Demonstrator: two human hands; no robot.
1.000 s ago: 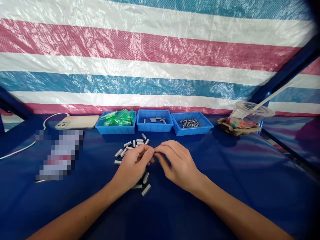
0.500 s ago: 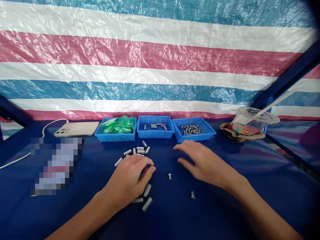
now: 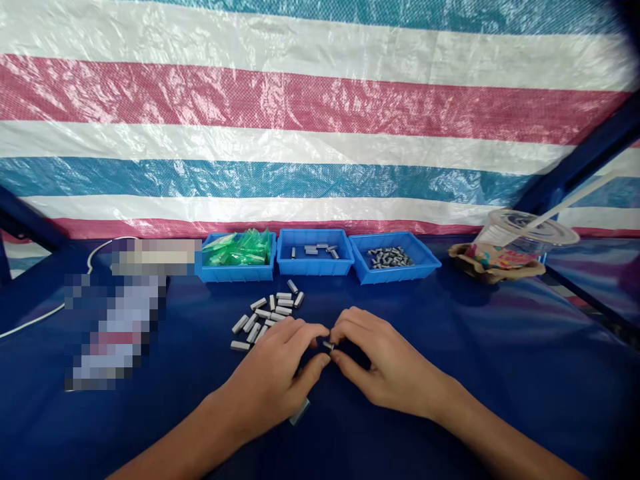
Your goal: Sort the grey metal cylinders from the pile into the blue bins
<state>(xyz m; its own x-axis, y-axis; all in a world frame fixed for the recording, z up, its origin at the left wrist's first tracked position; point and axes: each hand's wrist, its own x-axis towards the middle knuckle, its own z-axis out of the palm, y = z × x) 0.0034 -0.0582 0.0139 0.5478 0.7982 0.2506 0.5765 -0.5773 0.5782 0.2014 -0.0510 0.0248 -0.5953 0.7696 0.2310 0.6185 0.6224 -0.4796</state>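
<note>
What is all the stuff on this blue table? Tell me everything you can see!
small grey metal piece: one, silver-grey, pinched between the fingertips of both hands
loose grey metal sleeves: a scatter, grey, on the cloth behind the left hand
blue plastic trays: three, blue, in a row at the back; left holds green plastic bits, middle a few grey parts, right small dark grey parts
clear plastic cup with straw: one, clear, far right in a brown holder
white cable: one, white, far left
blue cloth-covered table: one, dark blue, under everything
striped tarp: one, white, pink and blue, behind
left hand: one, touching the piece
right hand: one, touching the piece
</note>
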